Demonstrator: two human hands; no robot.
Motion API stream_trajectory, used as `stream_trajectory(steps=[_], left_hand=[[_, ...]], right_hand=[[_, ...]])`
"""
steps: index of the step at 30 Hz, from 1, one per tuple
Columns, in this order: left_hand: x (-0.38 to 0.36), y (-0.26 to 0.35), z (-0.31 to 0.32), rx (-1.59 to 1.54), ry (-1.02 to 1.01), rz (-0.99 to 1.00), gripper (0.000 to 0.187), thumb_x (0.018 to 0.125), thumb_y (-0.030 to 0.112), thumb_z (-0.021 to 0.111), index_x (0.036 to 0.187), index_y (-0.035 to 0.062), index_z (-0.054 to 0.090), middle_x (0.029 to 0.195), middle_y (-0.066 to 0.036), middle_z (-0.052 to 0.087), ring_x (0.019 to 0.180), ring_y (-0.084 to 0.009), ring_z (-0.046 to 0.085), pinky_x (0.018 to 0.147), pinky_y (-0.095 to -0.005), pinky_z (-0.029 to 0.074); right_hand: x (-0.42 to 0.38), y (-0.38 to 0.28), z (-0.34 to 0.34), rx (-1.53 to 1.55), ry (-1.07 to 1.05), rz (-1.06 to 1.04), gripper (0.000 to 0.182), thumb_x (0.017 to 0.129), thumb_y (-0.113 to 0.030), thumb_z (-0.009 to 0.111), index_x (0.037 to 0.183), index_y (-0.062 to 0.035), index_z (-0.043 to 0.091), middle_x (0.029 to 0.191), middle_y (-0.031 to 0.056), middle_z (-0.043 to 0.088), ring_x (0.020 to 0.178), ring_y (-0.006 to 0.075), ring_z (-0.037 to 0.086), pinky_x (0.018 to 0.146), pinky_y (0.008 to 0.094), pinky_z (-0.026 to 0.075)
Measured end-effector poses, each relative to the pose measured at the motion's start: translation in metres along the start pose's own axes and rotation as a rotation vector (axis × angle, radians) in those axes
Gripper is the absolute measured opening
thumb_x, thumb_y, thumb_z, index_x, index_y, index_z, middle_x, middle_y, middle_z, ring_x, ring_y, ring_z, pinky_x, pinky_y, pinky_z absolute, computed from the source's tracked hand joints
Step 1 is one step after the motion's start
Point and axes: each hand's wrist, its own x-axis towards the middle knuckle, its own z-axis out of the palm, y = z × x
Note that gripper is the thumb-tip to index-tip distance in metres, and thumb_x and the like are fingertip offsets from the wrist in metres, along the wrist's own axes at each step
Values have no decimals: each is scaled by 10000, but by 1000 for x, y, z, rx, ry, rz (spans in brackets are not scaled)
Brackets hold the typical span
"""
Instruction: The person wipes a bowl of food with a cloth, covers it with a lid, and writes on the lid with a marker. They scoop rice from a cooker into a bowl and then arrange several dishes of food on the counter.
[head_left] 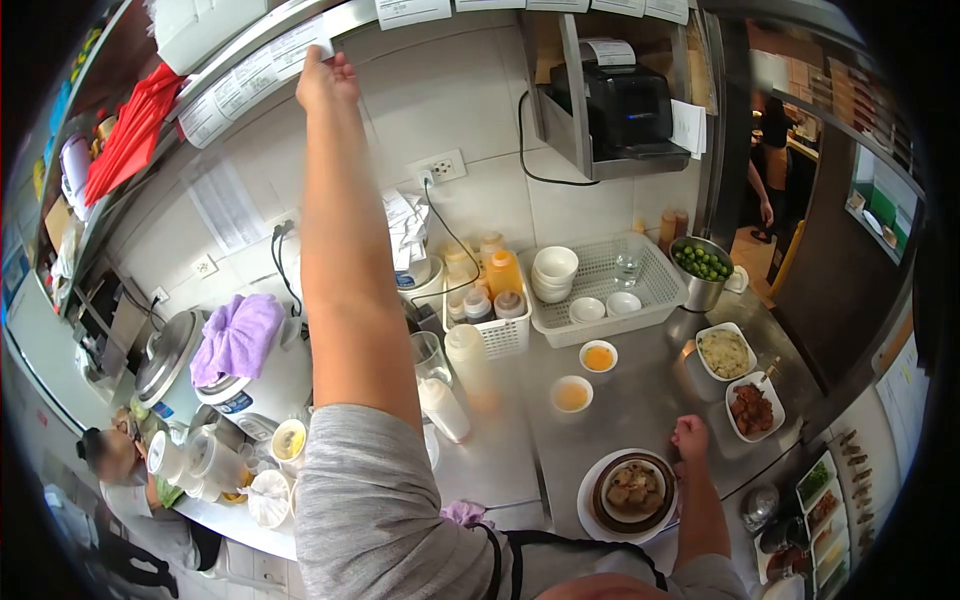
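My left hand (328, 80) is stretched up to the rail at the upper left. Its thumb and fingers close on the end of a printed order ticket (290, 55) there. My right hand (690, 440) is a closed fist beside a plated dish, with nothing showing in it. The dish is a round brown-rimmed bowl of food (633, 489) on a white plate (592, 500). Near that hand are a white dish of reddish-brown meat (754, 410) and a dish of pale mash (726, 354). Two small bowls of orange sauce (598, 357) and paler sauce (572, 396) stand farther back.
A basket of sauce bottles (510, 335) and a grey crate with white bowls (630, 325) line the wall. Limes fill a metal pot (702, 290). A ticket printer (625, 110) hangs above. Rice cookers (265, 360) stand left; another person (150, 510) is beyond.
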Motion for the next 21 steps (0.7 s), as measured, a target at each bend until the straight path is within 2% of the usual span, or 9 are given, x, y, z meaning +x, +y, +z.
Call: stream_trajectory(steps=[5, 12, 14, 16, 18, 20, 21], left_hand=[[-21, -12, 21, 64, -82, -67, 96, 756, 105, 547, 819, 51, 498, 669, -40, 497, 553, -133, 502, 466, -239, 367], [-14, -25, 29, 69, -218, -120, 117, 767, 100, 549, 838, 37, 480, 672, -41, 482, 533, -133, 475, 463, -237, 361], [-21, -36, 35, 31, -77, -127, 187, 761, 207, 573, 770, 48, 477, 649, -47, 471, 533, -137, 460, 449, -244, 362], [-47, -63, 37, -41, 6, -163, 238, 765, 274, 560, 763, 48, 485, 658, -48, 460, 545, -138, 457, 459, -253, 375], [-77, -115, 31, 108, -485, -185, 276, 774, 289, 538, 835, 21, 507, 702, -56, 489, 567, -140, 462, 508, -268, 402], [-144, -150, 48, 366, -782, -235, 244, 776, 234, 549, 879, 14, 524, 724, -48, 498, 684, -137, 476, 600, -275, 409], [-157, -174, 58, 472, -847, -168, 248, 775, 217, 545, 911, 9, 530, 751, -46, 516, 695, -133, 490, 608, -275, 412]], right_hand=[[-1, -4, -1, -27, -8, 16, 63, 756, -66, 467, 758, -36, 522, 574, 33, 503, 445, 96, 483, 401, 230, 404], [-8, -12, -1, -35, -11, -24, 59, 763, -59, 462, 739, -29, 506, 567, 27, 486, 438, 96, 461, 395, 226, 379], [-6, -4, -2, 1, -13, -33, 58, 760, -60, 468, 737, -24, 507, 568, 28, 489, 446, 93, 466, 405, 225, 384], [-6, -7, -2, -16, -9, -45, 61, 758, -65, 472, 736, -21, 509, 571, 29, 494, 452, 91, 470, 416, 223, 390], [-10, -13, 1, -82, 3, -46, 69, 759, -73, 476, 735, -19, 512, 578, 30, 501, 458, 91, 475, 428, 222, 395], [-11, -13, 1, -60, -8, -45, 92, 764, -99, 484, 764, -14, 520, 596, 37, 517, 475, 99, 485, 451, 239, 406], [-11, -12, -1, -54, -13, -43, 108, 766, -112, 488, 778, -11, 524, 605, 40, 525, 484, 103, 490, 462, 248, 411]])
